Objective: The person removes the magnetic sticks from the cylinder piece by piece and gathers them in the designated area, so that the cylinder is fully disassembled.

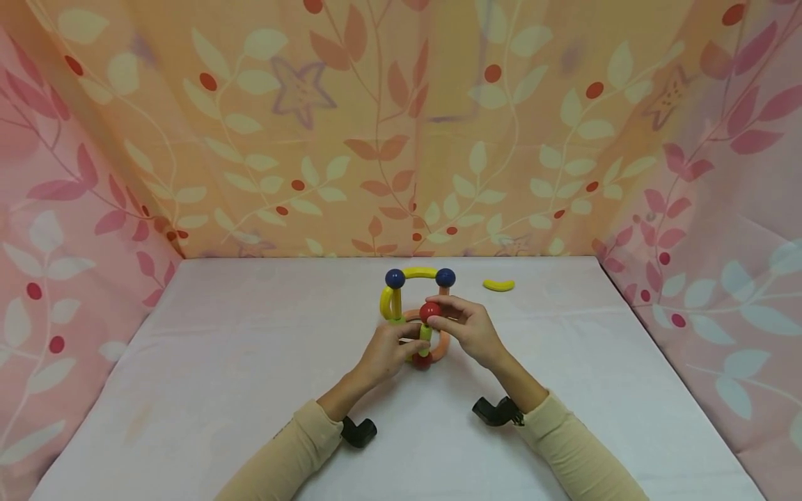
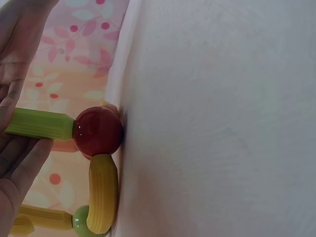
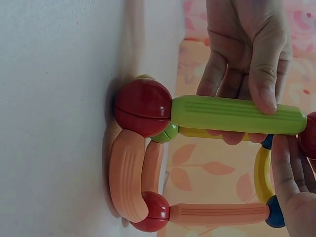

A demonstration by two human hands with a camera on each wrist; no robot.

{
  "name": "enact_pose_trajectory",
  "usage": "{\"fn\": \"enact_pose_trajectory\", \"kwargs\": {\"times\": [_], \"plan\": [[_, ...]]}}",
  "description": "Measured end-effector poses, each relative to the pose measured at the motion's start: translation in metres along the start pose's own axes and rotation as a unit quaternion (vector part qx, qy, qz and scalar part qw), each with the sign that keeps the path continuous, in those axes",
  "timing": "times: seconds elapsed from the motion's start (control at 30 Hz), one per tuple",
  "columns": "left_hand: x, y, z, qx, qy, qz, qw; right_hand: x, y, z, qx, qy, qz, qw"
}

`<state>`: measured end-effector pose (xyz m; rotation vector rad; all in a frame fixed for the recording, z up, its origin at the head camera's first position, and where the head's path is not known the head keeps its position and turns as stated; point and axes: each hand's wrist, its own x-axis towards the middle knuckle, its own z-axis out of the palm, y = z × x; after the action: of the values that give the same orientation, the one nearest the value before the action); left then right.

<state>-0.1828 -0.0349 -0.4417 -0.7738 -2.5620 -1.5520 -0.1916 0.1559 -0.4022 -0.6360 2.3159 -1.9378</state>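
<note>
A frame of ball-and-rod toy pieces stands on the table. My left hand (image 1: 390,350) pinches its upright light-green rod (image 3: 237,114) between thumb and fingers. A red ball (image 3: 143,106) joins the rod's lower end at the tabletop. At the rod's top, my right hand (image 1: 471,330) holds another red ball (image 1: 429,311) with thumb and fingertips; ball and rod appear to touch. Two blue balls (image 1: 395,278) at the back carry a curved yellow rod (image 1: 420,272) between them. Low down, a curved orange rod (image 3: 127,175) and a curved yellow rod (image 2: 102,192) meet the lower red ball.
A loose curved yellow rod (image 1: 498,285) lies on the white-covered table (image 1: 219,362), right of the frame. Black wrist devices (image 1: 495,411) hang below both sleeves. Patterned cloth (image 1: 388,125) encloses the table at the back and sides.
</note>
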Motion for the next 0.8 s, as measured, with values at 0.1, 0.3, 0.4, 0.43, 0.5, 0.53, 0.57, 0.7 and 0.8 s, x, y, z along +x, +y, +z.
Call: {"fn": "enact_pose_trajectory", "kwargs": {"times": [0.1, 0.3, 0.4, 0.43, 0.5, 0.53, 0.57, 0.7, 0.8], "plan": [[0.0008, -0.0001, -0.0005, 0.002, 0.0, -0.005, 1.0, 0.0002, 0.0001, 0.0004, -0.003, 0.001, -0.003, 1.0], [0.0013, -0.0003, -0.0007, 0.003, -0.002, -0.01, 0.9999, -0.0006, -0.001, 0.0006, 0.004, 0.002, 0.002, 1.0], [0.0012, -0.0001, -0.0008, 0.005, -0.002, -0.01, 0.9999, -0.0008, -0.0014, 0.0004, 0.003, 0.0, 0.003, 1.0], [0.0012, 0.0001, -0.0008, 0.007, -0.001, -0.009, 0.9999, -0.0008, -0.0015, 0.0004, 0.003, -0.001, 0.003, 1.0], [0.0014, 0.0, -0.0007, 0.009, -0.001, -0.008, 0.9999, -0.0008, -0.0018, 0.0002, 0.002, -0.001, 0.005, 1.0], [0.0014, 0.0001, -0.0007, 0.009, 0.0, -0.006, 0.9999, -0.0008, -0.002, 0.0001, 0.003, 0.0, 0.005, 1.0], [0.0016, 0.0, -0.0006, 0.01, 0.0, -0.005, 0.9999, -0.0008, -0.0021, 0.0, 0.003, 0.001, 0.006, 1.0], [0.002, 0.0001, -0.0003, 0.01, 0.0, -0.002, 0.9999, -0.0007, -0.0028, -0.001, 0.002, 0.004, 0.009, 0.9999], [0.0021, 0.0003, -0.0003, 0.009, -0.001, -0.005, 0.9999, -0.0001, -0.0022, -0.0025, 0.001, 0.005, 0.008, 1.0]]}}
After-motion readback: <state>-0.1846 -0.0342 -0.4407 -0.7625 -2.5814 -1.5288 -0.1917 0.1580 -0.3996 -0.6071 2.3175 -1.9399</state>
